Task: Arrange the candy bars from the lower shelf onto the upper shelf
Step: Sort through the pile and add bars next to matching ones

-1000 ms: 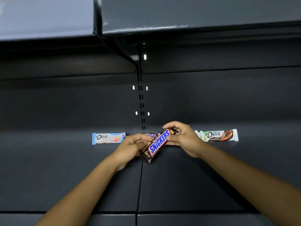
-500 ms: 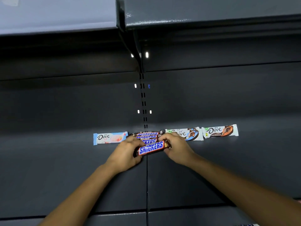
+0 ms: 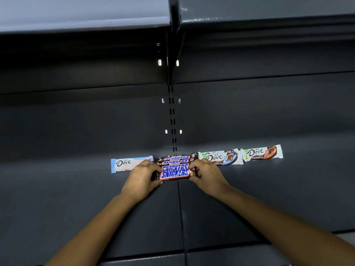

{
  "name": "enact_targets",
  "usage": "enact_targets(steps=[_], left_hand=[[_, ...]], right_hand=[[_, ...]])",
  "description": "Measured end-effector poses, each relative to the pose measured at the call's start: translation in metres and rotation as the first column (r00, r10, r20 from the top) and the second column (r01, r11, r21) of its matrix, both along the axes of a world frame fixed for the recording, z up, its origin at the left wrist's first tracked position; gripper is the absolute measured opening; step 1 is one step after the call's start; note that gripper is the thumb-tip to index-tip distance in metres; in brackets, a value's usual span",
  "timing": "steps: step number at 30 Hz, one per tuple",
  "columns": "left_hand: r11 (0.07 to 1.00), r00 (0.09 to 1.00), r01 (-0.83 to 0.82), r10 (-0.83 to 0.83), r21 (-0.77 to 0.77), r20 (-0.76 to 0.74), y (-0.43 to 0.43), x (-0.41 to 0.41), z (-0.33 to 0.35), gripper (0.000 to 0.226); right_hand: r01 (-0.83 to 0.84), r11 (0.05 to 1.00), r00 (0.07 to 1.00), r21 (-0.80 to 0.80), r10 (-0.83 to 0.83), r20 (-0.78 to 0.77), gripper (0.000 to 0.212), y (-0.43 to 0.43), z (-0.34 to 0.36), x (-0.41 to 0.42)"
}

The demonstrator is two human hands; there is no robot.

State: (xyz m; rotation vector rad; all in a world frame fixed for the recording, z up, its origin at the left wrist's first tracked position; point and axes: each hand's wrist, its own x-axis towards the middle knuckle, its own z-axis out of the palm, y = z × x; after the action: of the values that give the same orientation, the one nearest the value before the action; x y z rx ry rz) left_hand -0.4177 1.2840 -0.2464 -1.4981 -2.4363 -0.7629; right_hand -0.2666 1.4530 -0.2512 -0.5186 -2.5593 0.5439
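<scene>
Dark grey back panel [image 3: 76,121] with slotted central upright [image 3: 172,116], shadowed above.

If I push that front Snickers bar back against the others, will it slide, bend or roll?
Probably slides, not rolls: the front Snickers bar shows a broad flat face above the smooth shelf. It spans straight between the left hand and right hand, so likely fairly stiff. Its glossy wrapper may slip or ride over the Snickers bars behind.

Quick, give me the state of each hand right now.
Left hand: closed, gripping the left end of the front Snickers bar.
Right hand: closed, gripping the same bar's right end.
</scene>
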Motion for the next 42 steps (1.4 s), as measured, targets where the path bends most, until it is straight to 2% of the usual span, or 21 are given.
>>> enact_targets(steps=[5,15,18,24,27,30,34,42], left_hand=[[1.0,1.0,-0.019,0.019,0.016,0.006,0.005,0.001,-0.001,0.033],[0.997,0.997,-0.072,0.071,0.032,0.025,0.001,-0.004,0.0,0.043],[0.997,0.997,-0.07,0.07,0.013,0.027,0.002,-0.004,0.001,0.036],[0.995,0.993,-0.098,0.099,0.012,-0.066,0.002,0.006,0.002,0.036],[0.996,0.987,-0.078,0.082,0.032,-0.138,0.011,0.025,0.011,0.038],[0.998,0.975,-0.056,0.052,-0.013,-0.214,0.028,0.052,0.02,0.042],[0.993,0.967,-0.074,0.049,-0.092,-0.249,0.054,0.094,0.028,0.047],[0.983,0.952,-0.148,0.113,-0.105,-0.285,0.086,0.195,0.031,0.049]], right_hand=[[0.041,0.999,0.999,0.014,-0.041,-0.022,0.026,-0.001,0.0,-0.006],[0.035,0.999,0.999,0.031,-0.034,-0.028,0.023,-0.001,-0.001,-0.006],[0.035,0.999,0.999,0.03,-0.033,-0.036,0.022,-0.002,0.0,-0.007],[0.049,0.999,0.998,0.018,-0.049,-0.031,0.034,-0.003,0.004,0.0],[0.091,0.995,0.996,0.044,-0.09,-0.025,0.037,-0.003,0.009,0.012],[0.124,0.986,0.99,0.111,-0.13,0.048,0.042,0.001,0.014,0.028],[0.143,0.969,0.975,0.199,-0.172,0.138,0.045,0.009,0.024,0.059],[0.168,0.932,0.961,0.321,-0.228,0.159,0.046,0.027,0.042,0.161]])
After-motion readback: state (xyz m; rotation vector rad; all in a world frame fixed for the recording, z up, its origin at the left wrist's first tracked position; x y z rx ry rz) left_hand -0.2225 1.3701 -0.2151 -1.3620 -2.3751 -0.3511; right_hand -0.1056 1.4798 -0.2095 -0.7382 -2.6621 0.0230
